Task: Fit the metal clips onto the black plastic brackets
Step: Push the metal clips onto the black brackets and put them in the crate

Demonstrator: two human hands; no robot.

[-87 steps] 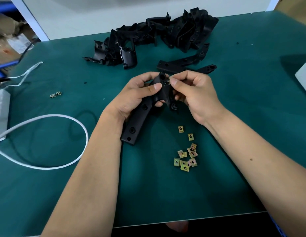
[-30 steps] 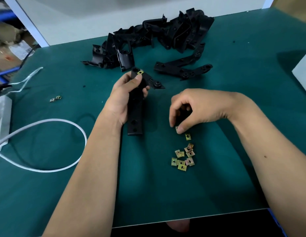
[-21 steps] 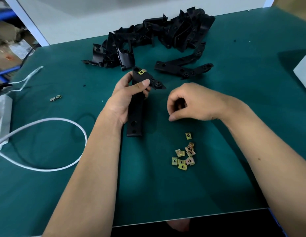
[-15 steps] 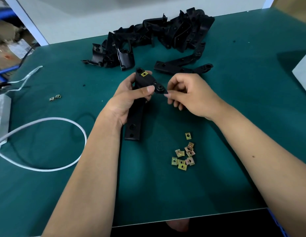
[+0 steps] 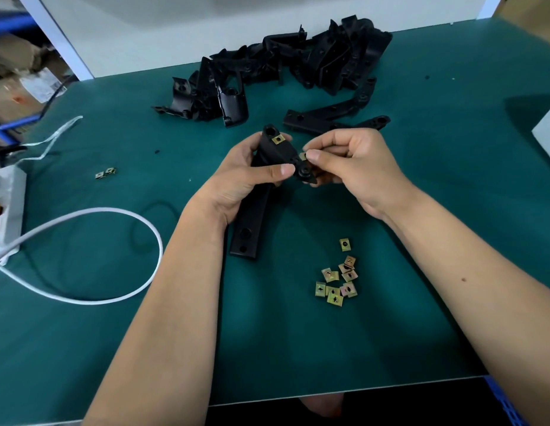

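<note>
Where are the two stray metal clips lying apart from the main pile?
The two stray clips lie on the green mat's left side, beyond the white cable loop.

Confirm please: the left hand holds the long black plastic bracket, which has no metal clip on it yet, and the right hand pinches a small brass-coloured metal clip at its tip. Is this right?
Not quite. The long black plastic bracket already carries one fitted metal clip near its top end, as the head view shows. The rest stands: the left hand holds the bracket, and the right hand pinches a small brass-coloured metal clip at its tip.
</note>
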